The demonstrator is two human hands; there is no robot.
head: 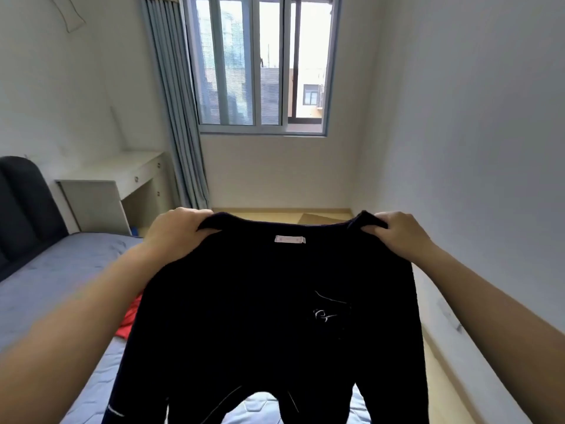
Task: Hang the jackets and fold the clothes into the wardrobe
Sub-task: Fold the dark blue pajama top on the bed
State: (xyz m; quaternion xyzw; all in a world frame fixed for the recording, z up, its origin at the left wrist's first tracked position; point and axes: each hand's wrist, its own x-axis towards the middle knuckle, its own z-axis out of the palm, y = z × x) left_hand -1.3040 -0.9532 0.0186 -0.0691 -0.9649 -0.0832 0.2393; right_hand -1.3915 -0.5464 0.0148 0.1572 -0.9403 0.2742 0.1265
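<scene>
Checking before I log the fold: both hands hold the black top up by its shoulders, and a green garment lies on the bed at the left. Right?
One detail is wrong: the garment on the bed is red, not green, as the head view shows. The rest stands: the left hand and right hand each have a grip on a shoulder of the black top, holding it up.

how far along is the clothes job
Done: nothing I can confirm, since the wardrobe is out of view. In hand: the left hand and right hand grip a black top by its shoulders, held spread above the bed. Left: that top is neither folded nor hung, and a red garment lies on the bed, partly hidden by the top.
</scene>
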